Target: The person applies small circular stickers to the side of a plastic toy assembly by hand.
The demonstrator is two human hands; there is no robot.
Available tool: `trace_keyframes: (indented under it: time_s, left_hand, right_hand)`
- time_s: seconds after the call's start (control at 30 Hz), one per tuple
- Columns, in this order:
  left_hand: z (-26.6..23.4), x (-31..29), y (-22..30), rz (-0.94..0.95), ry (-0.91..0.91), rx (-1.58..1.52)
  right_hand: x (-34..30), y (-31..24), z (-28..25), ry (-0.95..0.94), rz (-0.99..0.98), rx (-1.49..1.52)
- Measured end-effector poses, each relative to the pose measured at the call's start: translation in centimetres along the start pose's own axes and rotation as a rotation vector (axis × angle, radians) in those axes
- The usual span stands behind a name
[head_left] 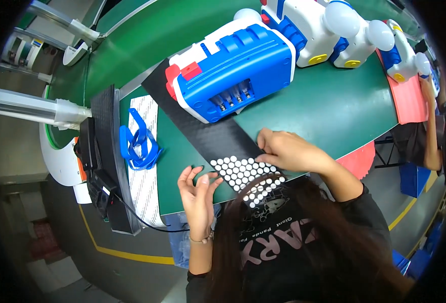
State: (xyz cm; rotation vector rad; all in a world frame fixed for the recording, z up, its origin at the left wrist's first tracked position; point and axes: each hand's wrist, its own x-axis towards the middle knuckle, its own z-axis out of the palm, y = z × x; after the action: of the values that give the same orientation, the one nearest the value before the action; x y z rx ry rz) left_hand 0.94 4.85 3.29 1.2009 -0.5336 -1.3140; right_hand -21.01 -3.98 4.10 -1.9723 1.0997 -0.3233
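Note:
Rows of white round stickers (237,171), apparently on one sheet, lie at the near end of a black strip mat (210,132) and reach past the table's near edge. Strands of hair cover some of them. My right hand (291,151) is at the sheet's far right edge with bent fingers, its fingertips against the outer stickers. Left of the sheet, my left hand (198,197) is raised palm up, fingers curled but apart, with nothing visible in it. Beyond the mat stands a blue and white plastic housing (238,70) with red parts and an open battery slot.
Similar white and blue units (308,33) with round domes line the far right. A coiled blue strap (141,144) rests on a white printed strip (149,192) at the left, beside a black panel (113,166). Another person's arm (430,121) is at the right, near a red sheet (404,98).

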Motion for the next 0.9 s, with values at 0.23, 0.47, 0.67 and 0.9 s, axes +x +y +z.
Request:
trace_keyframes:
  time_s: [0.23,0.47,0.67,0.9]
  left_hand:
    - [2.0,-0.3,0.5,-0.574,-0.165,-0.161]
    - [1.0,0.7,-0.1,-0.383,-0.453,0.158]
    - [-1.3,-1.4,3.3,-0.158,-0.517,1.089]
    - [-6.8,-5.3,3.9,-0.162,-0.241,1.873]
  right_hand:
    - [0.3,0.8,2.8,-0.009,0.029,1.020]
    - [-1.0,1.3,1.5,-0.052,0.034,1.084]
    - [-1.2,1.2,2.1,-0.002,0.067,0.980]
    - [-1.2,0.7,1.9,0.025,0.080,0.963]
